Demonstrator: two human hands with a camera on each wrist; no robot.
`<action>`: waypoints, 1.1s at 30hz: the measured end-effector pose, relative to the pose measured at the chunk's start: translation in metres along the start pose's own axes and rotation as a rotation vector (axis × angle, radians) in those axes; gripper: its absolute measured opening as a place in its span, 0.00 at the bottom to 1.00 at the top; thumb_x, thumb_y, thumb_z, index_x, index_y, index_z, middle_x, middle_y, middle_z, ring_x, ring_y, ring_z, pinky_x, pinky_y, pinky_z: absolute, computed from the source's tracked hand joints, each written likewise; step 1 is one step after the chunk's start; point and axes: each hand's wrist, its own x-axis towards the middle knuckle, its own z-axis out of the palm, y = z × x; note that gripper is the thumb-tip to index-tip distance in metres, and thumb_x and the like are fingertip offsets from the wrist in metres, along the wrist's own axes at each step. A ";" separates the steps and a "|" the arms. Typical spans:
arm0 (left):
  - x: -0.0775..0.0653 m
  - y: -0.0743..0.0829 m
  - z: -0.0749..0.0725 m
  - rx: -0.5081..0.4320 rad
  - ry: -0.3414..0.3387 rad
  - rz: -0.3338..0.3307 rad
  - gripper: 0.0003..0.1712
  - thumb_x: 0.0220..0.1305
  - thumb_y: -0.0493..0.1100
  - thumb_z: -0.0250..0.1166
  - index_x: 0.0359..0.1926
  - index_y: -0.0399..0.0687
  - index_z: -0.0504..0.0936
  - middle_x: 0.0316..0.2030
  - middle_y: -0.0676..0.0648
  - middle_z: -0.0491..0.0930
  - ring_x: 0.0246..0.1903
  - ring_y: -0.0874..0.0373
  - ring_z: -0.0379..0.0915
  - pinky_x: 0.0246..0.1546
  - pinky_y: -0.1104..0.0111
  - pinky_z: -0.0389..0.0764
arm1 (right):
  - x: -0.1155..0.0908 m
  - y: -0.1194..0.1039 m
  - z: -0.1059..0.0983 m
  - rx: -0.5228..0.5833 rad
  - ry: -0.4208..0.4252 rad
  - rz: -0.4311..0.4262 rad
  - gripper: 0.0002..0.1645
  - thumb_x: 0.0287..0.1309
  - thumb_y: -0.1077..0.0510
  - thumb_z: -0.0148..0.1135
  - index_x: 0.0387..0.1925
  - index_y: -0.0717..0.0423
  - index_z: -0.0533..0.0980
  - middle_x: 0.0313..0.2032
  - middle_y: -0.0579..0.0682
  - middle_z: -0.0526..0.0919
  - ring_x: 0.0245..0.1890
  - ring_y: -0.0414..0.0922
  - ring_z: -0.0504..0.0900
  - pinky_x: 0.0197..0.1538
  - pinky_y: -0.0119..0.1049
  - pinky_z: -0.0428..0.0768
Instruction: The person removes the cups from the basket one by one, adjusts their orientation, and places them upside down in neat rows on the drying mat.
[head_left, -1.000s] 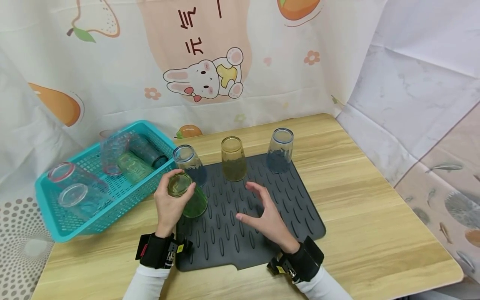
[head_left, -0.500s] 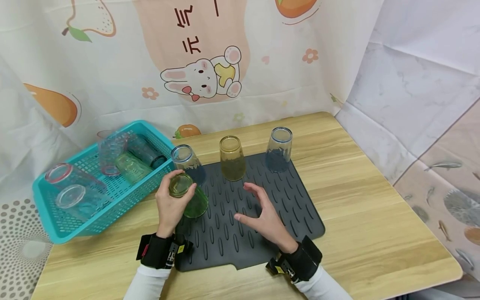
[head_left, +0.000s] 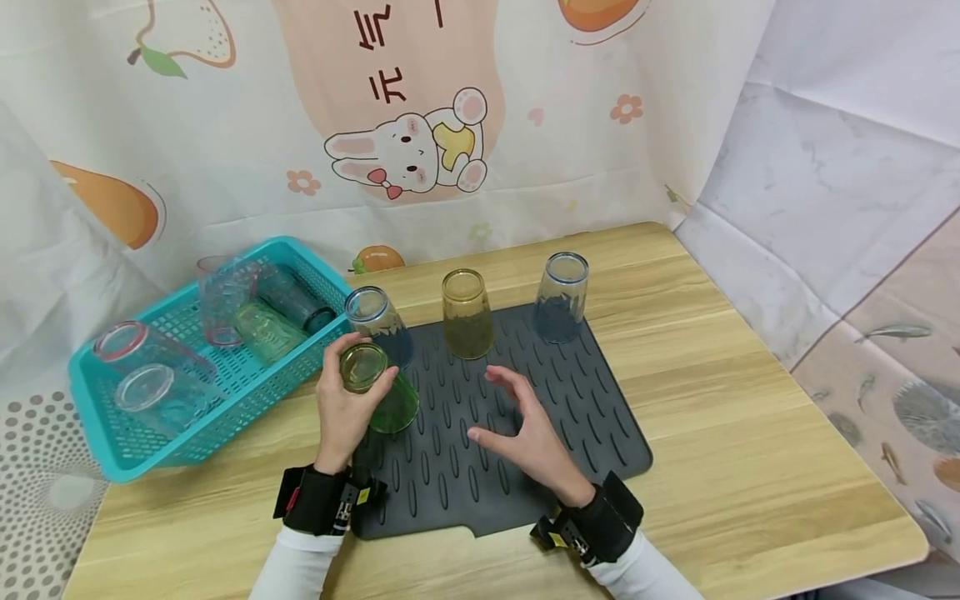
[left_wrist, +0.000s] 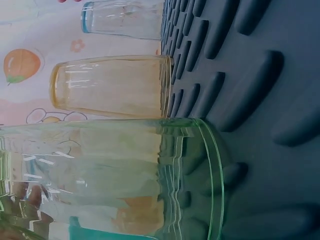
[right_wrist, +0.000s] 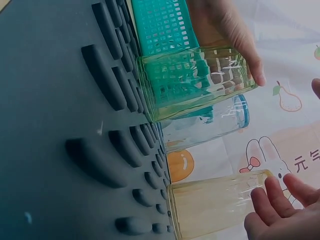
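Note:
My left hand (head_left: 347, 410) grips a green drinking glass (head_left: 396, 407) around its base end, thumb and fingers on either side. The glass is upside down, its rim down at the dark ribbed drying mat (head_left: 465, 467); in the left wrist view the green glass (left_wrist: 100, 175) fills the lower part. My right hand (head_left: 534, 433) hovers over the middle of the mat, thumb and fingers spread apart, holding nothing. Behind the hands, three more glasses stand upside down along the mat's far side: a blue-tinted glass (head_left: 381, 329), an amber glass (head_left: 467, 321) and another bluish glass (head_left: 561, 304).
A turquoise perforated basket (head_left: 247, 417) at the left holds several glasses lying on their sides, among them a green glass (head_left: 267, 333) and a pink-rimmed glass (head_left: 150, 350). The wooden table (head_left: 720, 417) extends to the right. A printed curtain (head_left: 540, 167) hangs behind.

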 end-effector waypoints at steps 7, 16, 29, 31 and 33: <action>0.002 0.001 -0.004 0.031 0.023 0.040 0.52 0.50 0.37 0.76 0.72 0.52 0.57 0.62 0.48 0.69 0.61 0.50 0.63 0.65 0.60 0.60 | 0.001 0.000 0.001 -0.005 0.004 0.012 0.48 0.52 0.68 0.71 0.70 0.57 0.57 0.66 0.58 0.62 0.68 0.54 0.58 0.70 0.55 0.50; 0.006 -0.012 -0.026 -0.025 0.003 0.088 0.50 0.51 0.32 0.74 0.71 0.46 0.58 0.65 0.42 0.64 0.66 0.44 0.59 0.67 0.54 0.56 | 0.001 -0.003 0.001 -0.004 -0.002 0.011 0.46 0.53 0.65 0.71 0.70 0.53 0.59 0.66 0.55 0.63 0.68 0.50 0.59 0.70 0.53 0.52; 0.012 -0.037 -0.081 -0.030 0.088 0.090 0.34 0.66 0.32 0.61 0.70 0.44 0.60 0.65 0.40 0.64 0.67 0.41 0.56 0.69 0.52 0.53 | -0.002 -0.018 0.001 0.000 -0.004 -0.005 0.44 0.54 0.67 0.70 0.69 0.60 0.58 0.65 0.61 0.63 0.68 0.55 0.59 0.69 0.60 0.52; 0.012 -0.043 -0.091 -0.015 0.103 0.093 0.34 0.66 0.31 0.61 0.70 0.44 0.60 0.65 0.40 0.64 0.67 0.41 0.56 0.69 0.52 0.53 | -0.003 -0.021 0.001 0.012 -0.004 -0.002 0.44 0.54 0.67 0.69 0.69 0.60 0.58 0.66 0.62 0.63 0.68 0.56 0.59 0.69 0.59 0.51; 0.012 -0.047 -0.102 -0.006 0.117 0.094 0.33 0.66 0.30 0.61 0.70 0.43 0.61 0.65 0.39 0.64 0.66 0.40 0.57 0.69 0.52 0.53 | -0.003 -0.026 0.002 0.007 -0.007 0.002 0.44 0.53 0.69 0.69 0.68 0.63 0.58 0.65 0.64 0.62 0.68 0.57 0.59 0.69 0.60 0.51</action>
